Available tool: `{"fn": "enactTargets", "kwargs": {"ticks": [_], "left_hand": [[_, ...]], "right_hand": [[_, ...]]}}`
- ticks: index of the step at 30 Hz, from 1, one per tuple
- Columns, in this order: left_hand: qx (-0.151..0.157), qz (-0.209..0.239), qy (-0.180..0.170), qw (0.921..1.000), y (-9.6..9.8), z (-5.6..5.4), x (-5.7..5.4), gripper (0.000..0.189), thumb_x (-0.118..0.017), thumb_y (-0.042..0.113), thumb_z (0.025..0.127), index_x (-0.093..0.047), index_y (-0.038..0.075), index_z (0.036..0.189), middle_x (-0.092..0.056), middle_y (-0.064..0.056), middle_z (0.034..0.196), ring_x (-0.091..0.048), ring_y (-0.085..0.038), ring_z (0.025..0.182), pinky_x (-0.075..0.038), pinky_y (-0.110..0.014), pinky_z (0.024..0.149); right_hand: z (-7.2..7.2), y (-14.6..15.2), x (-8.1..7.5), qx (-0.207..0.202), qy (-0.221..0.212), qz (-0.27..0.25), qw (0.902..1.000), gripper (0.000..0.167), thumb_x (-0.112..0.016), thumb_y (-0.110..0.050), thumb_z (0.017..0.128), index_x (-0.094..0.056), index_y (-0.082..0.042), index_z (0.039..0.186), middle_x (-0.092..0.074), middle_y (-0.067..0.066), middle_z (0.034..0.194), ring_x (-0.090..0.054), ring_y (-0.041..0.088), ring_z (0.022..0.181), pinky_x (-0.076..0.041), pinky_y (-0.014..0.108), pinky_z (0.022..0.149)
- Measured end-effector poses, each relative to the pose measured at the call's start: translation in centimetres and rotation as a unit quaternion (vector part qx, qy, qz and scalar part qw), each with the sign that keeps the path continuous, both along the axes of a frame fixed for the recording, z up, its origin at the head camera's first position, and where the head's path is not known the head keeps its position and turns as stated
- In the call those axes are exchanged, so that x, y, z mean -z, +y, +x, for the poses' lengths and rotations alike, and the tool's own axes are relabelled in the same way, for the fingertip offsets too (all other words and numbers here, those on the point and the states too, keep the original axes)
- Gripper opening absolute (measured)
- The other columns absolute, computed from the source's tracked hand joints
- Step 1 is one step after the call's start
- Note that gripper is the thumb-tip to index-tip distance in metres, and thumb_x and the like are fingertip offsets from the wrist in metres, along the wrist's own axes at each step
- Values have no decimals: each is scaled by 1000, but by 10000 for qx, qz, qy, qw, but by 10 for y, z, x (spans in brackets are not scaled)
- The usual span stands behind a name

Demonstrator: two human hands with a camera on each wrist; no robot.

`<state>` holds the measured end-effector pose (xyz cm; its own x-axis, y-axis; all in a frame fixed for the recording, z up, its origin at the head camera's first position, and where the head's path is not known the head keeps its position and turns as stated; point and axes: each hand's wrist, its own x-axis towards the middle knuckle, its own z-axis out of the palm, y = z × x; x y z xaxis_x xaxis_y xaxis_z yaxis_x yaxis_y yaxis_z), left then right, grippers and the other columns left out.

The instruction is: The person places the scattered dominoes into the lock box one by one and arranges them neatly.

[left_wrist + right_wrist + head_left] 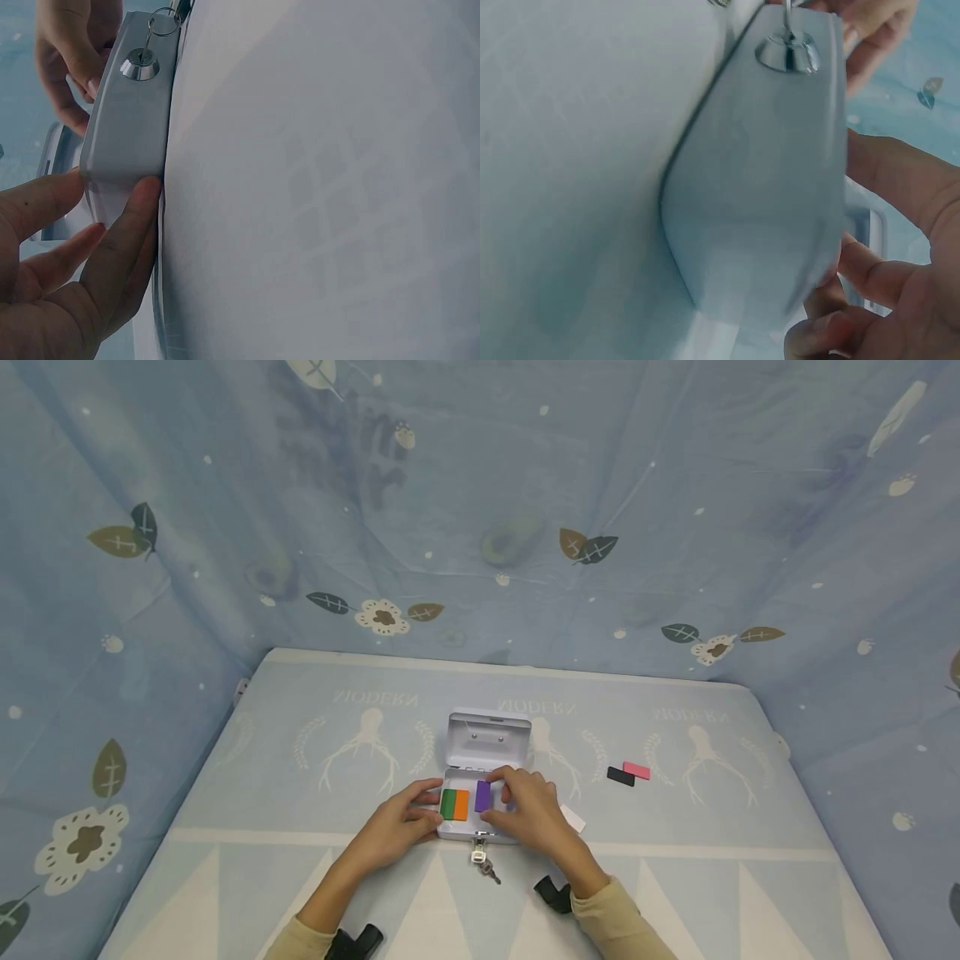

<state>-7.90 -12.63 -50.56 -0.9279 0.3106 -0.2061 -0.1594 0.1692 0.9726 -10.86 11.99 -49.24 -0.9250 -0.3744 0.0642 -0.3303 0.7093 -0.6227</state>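
A small white metal cash box (517, 839) lies on the table with its lid (489, 742) raised. Inside at the left, a green block (447, 804) and an orange block (461, 805) sit side by side. My right hand (531, 806) reaches into the box and pinches a purple block (483, 796) between thumb and forefinger at its two ends. With fairly straight fingers, my left hand (401, 822) touches the box's left side and front corner. A key stands in the round front lock (140, 66). In both wrist views the box wall hides the blocks.
A black block (620, 776) and a pink block (637, 770) lie touching on the table to the right. A white flat piece (573, 818) shows partly behind my right hand. Spare keys (489, 870) hang in front of the box. A patterned curtain (480, 527) surrounds the table.
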Motion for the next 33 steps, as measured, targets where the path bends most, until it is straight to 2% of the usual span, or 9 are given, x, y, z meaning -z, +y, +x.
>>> {"fn": "enactTargets", "kwargs": {"ticks": [6,13,33], "left_hand": [[25,-2,0,10000,1,-2,0,57,-68,5,95,-44,0,147,-52,-27,135,-62,-34,112,-62,-31,82],[64,4,-1,10000,0,-2,0,57,-67,5,96,-43,-1,147,-52,-28,135,-63,-34,112,-62,-31,82],[31,-20,52,10000,0,-1,1,58,-68,4,95,-43,-2,147,-52,-29,134,-63,-34,111,-62,-32,81]], "right_hand": [[2,-7,5,101,288,398,9987,45,-89,-30,72,-68,-18,110,-48,-3,79,-38,18,77,-30,33,66],[6,-15,11,251,706,930,9928,48,-91,-36,68,-70,-20,107,-48,-2,85,-37,21,78,-31,32,65],[6,-21,10,289,870,1370,9863,49,-94,-39,65,-73,-22,106,-47,-3,83,-36,21,77,-29,32,64]]}}
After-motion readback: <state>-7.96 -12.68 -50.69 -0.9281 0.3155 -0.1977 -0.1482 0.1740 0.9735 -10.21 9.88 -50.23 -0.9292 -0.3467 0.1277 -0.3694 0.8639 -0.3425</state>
